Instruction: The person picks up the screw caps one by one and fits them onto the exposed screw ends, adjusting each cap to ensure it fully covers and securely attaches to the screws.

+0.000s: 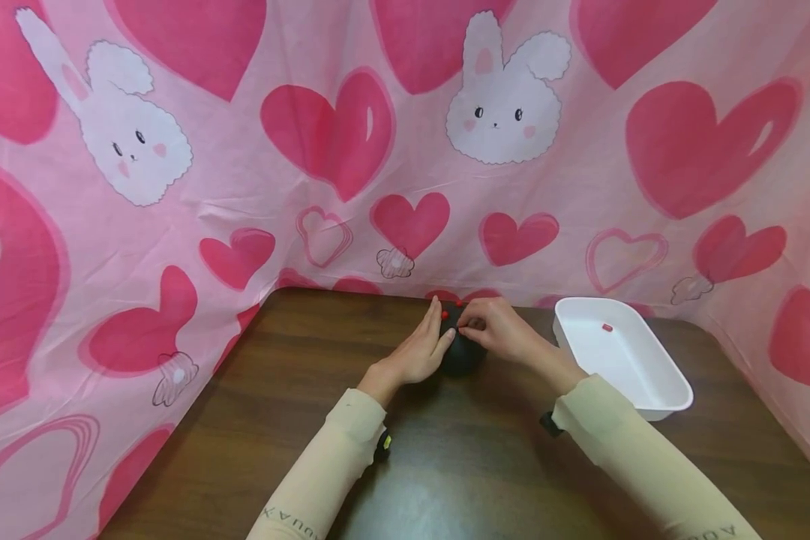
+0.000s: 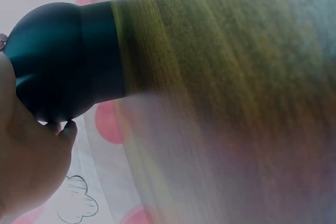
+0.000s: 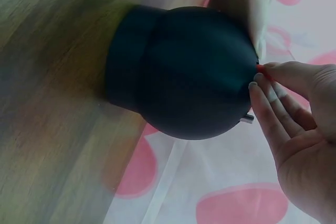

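A black, ball-shaped object (image 1: 460, 358) (image 2: 63, 66) (image 3: 184, 72) on a short round base stands on the wooden table (image 1: 277, 390) near its far edge. My left hand (image 1: 439, 331) (image 2: 31, 156) lies against the object's left side with its fingers straight, and the thumb touches the front. My right hand (image 1: 466, 324) (image 3: 261, 75) reaches in from the right and pinches a small red piece (image 3: 260, 68) at the top of the object. Another small red bit (image 1: 459, 304) shows just above the fingers.
A white rectangular tray (image 1: 648, 401) sits on the table to the right of my hands, with one small red piece (image 1: 607, 327) in it. A pink heart-and-bunny cloth (image 1: 405, 150) hangs close behind and along both sides of the table.
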A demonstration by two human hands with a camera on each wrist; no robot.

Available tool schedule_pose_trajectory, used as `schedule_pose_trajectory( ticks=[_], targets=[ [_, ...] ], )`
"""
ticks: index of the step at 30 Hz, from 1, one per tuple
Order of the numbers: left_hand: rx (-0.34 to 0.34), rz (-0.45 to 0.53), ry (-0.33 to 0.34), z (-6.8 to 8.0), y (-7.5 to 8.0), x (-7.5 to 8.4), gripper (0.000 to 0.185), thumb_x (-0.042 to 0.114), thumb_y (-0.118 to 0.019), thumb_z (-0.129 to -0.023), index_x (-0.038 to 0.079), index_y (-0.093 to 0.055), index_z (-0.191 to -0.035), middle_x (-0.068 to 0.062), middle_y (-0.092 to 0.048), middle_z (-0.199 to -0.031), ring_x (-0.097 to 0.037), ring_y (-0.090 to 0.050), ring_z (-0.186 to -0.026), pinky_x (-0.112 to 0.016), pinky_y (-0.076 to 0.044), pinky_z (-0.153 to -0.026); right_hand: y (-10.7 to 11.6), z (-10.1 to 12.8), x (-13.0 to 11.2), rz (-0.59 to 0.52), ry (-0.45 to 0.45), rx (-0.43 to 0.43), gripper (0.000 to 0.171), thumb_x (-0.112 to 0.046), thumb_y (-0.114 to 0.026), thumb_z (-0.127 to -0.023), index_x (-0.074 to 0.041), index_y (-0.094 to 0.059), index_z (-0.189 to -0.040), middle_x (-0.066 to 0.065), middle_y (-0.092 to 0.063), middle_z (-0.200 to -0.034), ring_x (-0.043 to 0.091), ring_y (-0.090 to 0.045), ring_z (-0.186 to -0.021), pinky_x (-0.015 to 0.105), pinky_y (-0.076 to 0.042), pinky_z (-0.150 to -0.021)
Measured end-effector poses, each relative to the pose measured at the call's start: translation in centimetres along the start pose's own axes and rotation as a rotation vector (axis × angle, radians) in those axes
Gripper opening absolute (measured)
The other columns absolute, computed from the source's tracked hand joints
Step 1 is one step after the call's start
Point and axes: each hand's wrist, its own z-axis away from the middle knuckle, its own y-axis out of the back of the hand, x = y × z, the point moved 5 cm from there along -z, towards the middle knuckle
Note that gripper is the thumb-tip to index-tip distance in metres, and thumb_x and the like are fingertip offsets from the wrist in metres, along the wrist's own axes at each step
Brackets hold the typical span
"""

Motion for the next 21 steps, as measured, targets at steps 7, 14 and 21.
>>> schedule_pose_trajectory(
  ticks=[7,14,21],
  targets=[
    [-0.006,0.008,0.009,-0.08,-0.13,-0.09,0.076,0.049,-0.027,-0.111,0.008,0.011,-0.163,-0.005,0.016,-0.171,-0.019,0.002,-0.158,-0.04,-0.011,-0.127,-0.24,0.13,0.22,0.023,-0.015,0.01,0.009,-0.003,-0.083,-0.084,-0.005,-0.08,-0.092,0.004,-0.07,-0.089,0.018,-0.065,-0.081,0.036,-0.06,-0.075],
    [-0.009,-0.008,0.009,-0.14,-0.03,-0.06,0.076,0.049,-0.026,-0.111,0.008,0.012,-0.162,-0.005,0.016,-0.171,-0.02,0.002,-0.158,-0.039,-0.011,-0.127,-0.32,0.14,0.31,0.019,-0.037,-0.003,0.01,-0.004,-0.083,-0.084,-0.004,-0.078,-0.093,0.005,-0.069,-0.086,0.016,-0.065,-0.077,0.035,-0.06,-0.072],
    [-0.002,0.0,0.011,-0.06,-0.07,-0.02,0.077,0.051,-0.027,-0.11,0.008,0.01,-0.163,-0.005,0.014,-0.172,-0.02,0.0,-0.158,-0.04,-0.013,-0.126,-0.21,0.32,0.33,0.022,-0.046,-0.013,0.013,-0.005,-0.083,-0.084,-0.004,-0.077,-0.096,0.005,-0.07,-0.087,0.017,-0.066,-0.077,0.036,-0.06,-0.073]
  ],
)
